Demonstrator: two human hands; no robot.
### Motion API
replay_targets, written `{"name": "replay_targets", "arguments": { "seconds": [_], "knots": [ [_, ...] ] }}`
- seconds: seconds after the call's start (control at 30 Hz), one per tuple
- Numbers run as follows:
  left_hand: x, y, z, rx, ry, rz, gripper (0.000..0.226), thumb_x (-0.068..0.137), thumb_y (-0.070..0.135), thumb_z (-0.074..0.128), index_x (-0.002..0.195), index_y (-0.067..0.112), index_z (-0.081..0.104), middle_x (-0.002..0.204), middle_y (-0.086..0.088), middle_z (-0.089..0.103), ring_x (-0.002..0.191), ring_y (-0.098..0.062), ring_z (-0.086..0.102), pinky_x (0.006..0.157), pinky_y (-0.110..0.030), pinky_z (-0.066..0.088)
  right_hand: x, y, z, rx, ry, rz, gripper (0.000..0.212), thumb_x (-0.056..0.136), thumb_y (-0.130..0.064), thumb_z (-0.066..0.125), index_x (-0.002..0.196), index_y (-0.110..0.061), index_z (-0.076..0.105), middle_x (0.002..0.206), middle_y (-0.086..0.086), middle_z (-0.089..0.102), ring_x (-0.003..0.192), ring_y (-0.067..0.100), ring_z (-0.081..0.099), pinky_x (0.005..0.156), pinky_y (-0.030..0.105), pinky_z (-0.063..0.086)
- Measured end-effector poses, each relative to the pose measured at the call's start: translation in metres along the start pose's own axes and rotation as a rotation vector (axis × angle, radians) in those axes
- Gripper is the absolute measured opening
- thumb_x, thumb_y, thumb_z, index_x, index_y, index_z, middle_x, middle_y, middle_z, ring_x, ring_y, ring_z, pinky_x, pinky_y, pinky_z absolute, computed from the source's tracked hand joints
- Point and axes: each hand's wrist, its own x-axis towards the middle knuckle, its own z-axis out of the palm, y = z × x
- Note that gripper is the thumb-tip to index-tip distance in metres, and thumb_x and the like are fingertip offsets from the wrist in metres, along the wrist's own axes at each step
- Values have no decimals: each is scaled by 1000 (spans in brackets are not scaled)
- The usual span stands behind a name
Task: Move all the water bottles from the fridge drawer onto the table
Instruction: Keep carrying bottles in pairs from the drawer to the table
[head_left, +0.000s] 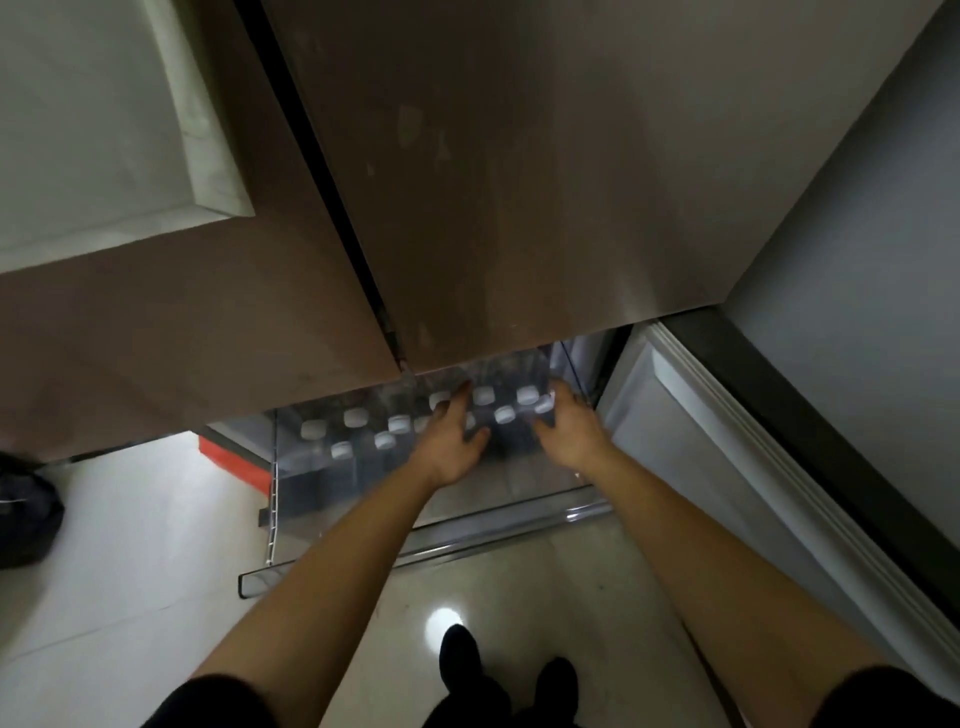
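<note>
Bottles (385, 441) stand upright in the drawer (519, 532), long axes vertical, white caps pointing up toward the camera.

Nearest the person, the clear front rim of the pulled-out drawer passes under both forearms. Just beyond it, inside the drawer, the left hand (452, 444) is spread with fingers straight and thumb out, lying over the caps in the middle of the group. It has hold of nothing that I can make out. The right hand (571, 431) reaches beside it with fingers extended and thumb apart. One cap (543, 402) sits at the gap between thumb and forefinger, not yet gripped as far as the blur allows.

More bottles stand to the left of the left hand, and others between the two hands and just past the fingertips, partly under the closed fridge door (519, 182).

Full bottles would likely be fairly heavy, with thin walls that give under a squeeze, and perhaps slick from the cold. The neck just under the cap, or the upper shoulder, looks the firmest place to hold. Each should lift straight up along its axis to clear its neighbours.

The table is not in view.
</note>
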Motion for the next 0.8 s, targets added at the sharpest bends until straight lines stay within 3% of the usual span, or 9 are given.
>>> {"name": "replay_targets", "arguments": {
  "seconds": [0.1,0.13,0.27,0.37,0.43,0.53,0.7,0.73,0.8],
  "knots": [
    [16,4,7,-203,45,-74,48,102,23,47,149,18,35,147,-13,46,123,-32,52,98,-34,42,21,4,6,247,-10,166,14,98,-28,52,111,-24,55,110,9,62,102,32,62,85,39,52],
    [20,5,10,-296,65,-141,37,104,23,43,140,15,44,140,-13,51,117,-30,54,94,-33,41,26,2,8,381,-21,235,10,99,-30,50,104,-25,58,107,9,62,100,32,63,83,41,55],
    [34,17,12,-880,37,-418,24,105,37,37,112,27,58,120,-3,60,103,-20,56,96,-47,47,36,-10,15,691,-108,365,19,104,-24,44,114,-14,56,106,8,58,97,23,59,81,37,54],
    [46,19,11,-1112,39,-442,26,103,46,38,106,33,60,108,8,62,101,-17,60,99,-49,47,42,-12,17,743,-83,339,16,105,-24,44,114,-17,54,109,6,58,100,23,59,87,38,53],
    [52,21,12,-1052,51,-455,24,104,42,40,107,29,59,108,4,64,102,-21,62,96,-46,50,45,-11,19,712,-70,318,18,103,-24,49,116,-15,58,116,9,62,102,24,63,86,36,55],
    [56,24,15,-868,108,-464,19,104,30,47,114,20,58,117,-4,63,104,-27,63,82,-37,55,43,-11,20,621,-50,340,10,99,-19,56,100,-12,64,117,18,67,99,27,68,92,42,57],
    [30,17,22,-816,50,-462,3,96,14,54,99,14,56,77,-6,55,64,-18,50,59,-29,46,15,-11,13,550,-221,456,33,100,-20,56,131,-10,51,122,9,57,93,22,65,81,33,59],
    [21,16,23,-800,42,-467,5,96,15,56,100,16,54,79,-5,55,66,-17,51,60,-30,47,6,-13,10,506,-251,469,36,99,-27,56,132,-12,50,120,7,56,91,21,64,77,31,58],
    [1,18,21,-725,61,-465,34,96,28,61,121,17,41,99,-3,57,87,-20,60,76,-35,54,-8,-14,6,384,-234,454,51,96,-45,57,134,-13,46,110,7,59,81,19,62,63,26,54]
  ]
}}
